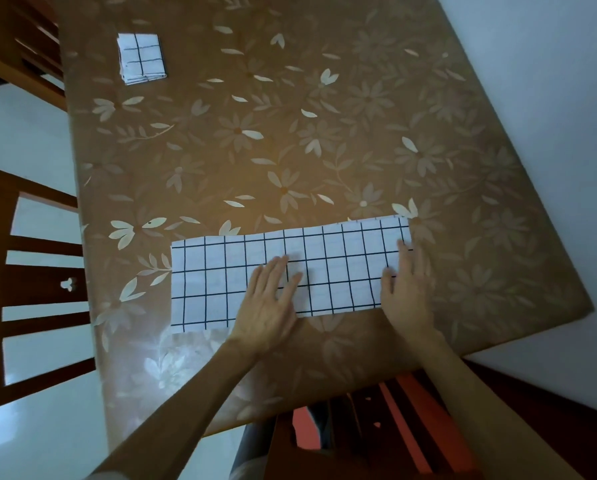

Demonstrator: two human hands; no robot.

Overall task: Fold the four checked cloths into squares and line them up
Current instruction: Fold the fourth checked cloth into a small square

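A white cloth with a black check (217, 278) lies as a long flat strip across the near part of the table. My left hand (267, 303) rests flat on its middle, fingers spread. At the strip's right end my right hand (408, 289) lies flat with its fingers apart. Neither hand grips the cloth. A second checked cloth (141, 58), folded into a small square, lies at the table's far left corner.
The table (290, 140) has a brown flowered cover. Wooden chairs stand along the left side (37, 285) and at the near edge (411, 427). A pale wall runs close along the table's right side.
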